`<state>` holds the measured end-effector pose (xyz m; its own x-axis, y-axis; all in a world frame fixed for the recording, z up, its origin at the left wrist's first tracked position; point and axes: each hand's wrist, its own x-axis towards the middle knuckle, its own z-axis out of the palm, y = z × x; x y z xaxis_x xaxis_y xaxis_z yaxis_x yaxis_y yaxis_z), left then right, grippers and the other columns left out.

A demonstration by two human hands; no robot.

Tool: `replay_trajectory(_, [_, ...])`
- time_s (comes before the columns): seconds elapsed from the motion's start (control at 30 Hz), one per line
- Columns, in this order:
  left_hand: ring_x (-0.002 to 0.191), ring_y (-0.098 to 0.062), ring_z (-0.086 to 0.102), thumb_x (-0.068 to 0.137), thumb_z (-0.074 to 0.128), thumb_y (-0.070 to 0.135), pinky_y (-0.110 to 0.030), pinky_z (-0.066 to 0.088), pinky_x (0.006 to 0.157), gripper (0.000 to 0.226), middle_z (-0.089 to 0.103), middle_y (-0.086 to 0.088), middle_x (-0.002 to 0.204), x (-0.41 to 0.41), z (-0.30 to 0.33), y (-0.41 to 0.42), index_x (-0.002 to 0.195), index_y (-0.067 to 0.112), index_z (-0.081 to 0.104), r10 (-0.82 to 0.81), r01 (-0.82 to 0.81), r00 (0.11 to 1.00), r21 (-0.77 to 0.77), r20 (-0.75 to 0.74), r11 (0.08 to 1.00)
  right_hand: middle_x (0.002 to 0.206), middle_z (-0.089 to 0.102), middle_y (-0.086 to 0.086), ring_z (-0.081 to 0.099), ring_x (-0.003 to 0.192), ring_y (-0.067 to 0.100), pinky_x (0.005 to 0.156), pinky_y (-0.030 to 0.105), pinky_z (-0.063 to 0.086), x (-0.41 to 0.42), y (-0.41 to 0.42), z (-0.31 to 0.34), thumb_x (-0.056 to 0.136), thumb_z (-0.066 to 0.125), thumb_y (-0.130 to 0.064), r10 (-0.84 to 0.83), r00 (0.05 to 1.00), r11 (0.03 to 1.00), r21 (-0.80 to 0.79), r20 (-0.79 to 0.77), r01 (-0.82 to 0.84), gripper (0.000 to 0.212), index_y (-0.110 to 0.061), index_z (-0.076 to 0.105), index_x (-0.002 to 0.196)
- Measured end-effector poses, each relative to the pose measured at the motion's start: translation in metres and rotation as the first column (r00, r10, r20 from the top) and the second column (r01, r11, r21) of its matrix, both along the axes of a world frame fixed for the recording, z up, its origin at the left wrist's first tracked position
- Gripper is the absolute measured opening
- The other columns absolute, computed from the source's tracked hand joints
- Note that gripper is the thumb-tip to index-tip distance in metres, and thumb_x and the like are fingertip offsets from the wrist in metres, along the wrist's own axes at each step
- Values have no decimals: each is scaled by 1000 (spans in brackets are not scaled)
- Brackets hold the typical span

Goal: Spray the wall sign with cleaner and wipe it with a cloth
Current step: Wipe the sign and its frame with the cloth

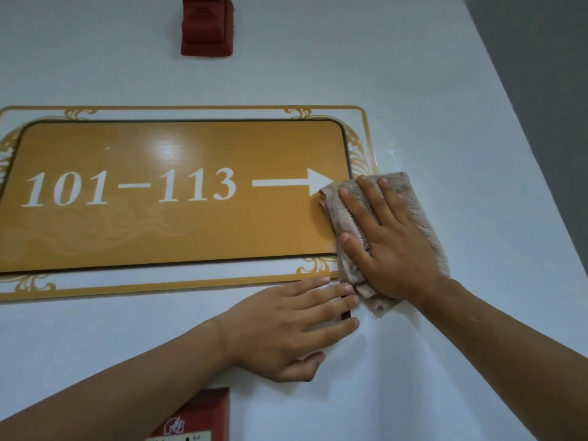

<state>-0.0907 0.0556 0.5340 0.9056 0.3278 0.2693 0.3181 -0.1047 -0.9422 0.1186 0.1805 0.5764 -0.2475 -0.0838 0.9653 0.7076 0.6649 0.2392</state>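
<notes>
The wall sign (178, 195) hangs on the white wall (429, 90), and its long axis runs left to right across the view, tilted a little so that the right end sits lower. It is an orange plate with a dark rim, set on a white backing with a gold ornamental border. On the plate stands "101–113" in white, and after it a white arrow whose tip points to the right, toward the cloth.

The cloth (410, 205) is a beige towel, folded and crumpled. It covers the right end of the sign and reaches past the border onto the bare wall. Its long axis runs from upper left to lower right. The right hand (385, 237) lies flat on the cloth with the fingers straight and spread, pressing it against the sign; the fingertips point up and to the left.

The left hand (286, 326) rests flat on the wall just below the lower right corner of the sign, fingers straight and close together, pointing right. Its fingertips are just beside the lower end of the cloth. A small dark thing shows between two of its fingers; I cannot tell what it is.

A red wall device (206, 27) is mounted above the sign, and a red box (200, 415) with a white label is below the left hand.
</notes>
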Motion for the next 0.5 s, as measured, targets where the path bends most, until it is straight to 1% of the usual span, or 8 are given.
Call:
replay_trajectory(0.1, [142, -38, 47, 95, 55, 28, -51, 33, 120, 51, 54, -23, 148, 2, 0, 2, 139, 3, 59, 11, -11, 1000, -3, 11, 1000, 170, -3, 2, -12, 155, 18, 126, 42, 4, -2, 0, 2, 101, 23, -56, 34, 999, 999, -37, -26, -35, 69, -27, 6, 161])
replay_trajectory(0.2, [143, -38, 45, 94, 55, 26, -51, 33, 119, 50, 55, -23, 148, 3, -2, 3, 138, 2, 60, -6, 6, 1000, -12, 16, 1000, 169, -6, 0, -14, 154, 13, 125, 35, -2, -1, -1, 6, 103, 20, -52, 91, 994, 992, -78, -54, -95, 67, -22, 3, 161])
replay_trajectory(0.33, [145, -37, 44, 94, 55, 26, -51, 34, 118, 50, 54, -23, 149, 3, 0, 4, 137, 2, 60, -10, 10, 999, 5, 45, 1000, 169, -4, 1, -11, 154, 12, 125, 31, -2, -4, -4, 12, 107, 25, -40, 154, 980, 979, -112, -127, -168, 63, -14, 4, 161])
replay_trajectory(0.4, [146, -36, 42, 95, 53, 26, -51, 32, 119, 48, 54, -23, 149, 1, 1, 4, 137, 3, 60, -7, 6, 999, 15, 43, 1000, 169, -3, 3, -9, 154, 12, 125, 29, -3, -8, -6, 16, 107, 26, -38, 175, 971, 973, -119, -161, -195, 63, -11, 5, 160])
replay_trajectory(0.5, [148, -37, 38, 96, 49, 27, -51, 30, 121, 49, 52, -23, 151, -1, 2, 5, 139, 4, 58, 1, -1, 1000, 28, 9, 1000, 169, -3, 5, -7, 154, 12, 124, 28, -3, -17, -9, 28, 107, 25, -38, 213, 949, 959, -136, -230, -249, 63, -10, 4, 160])
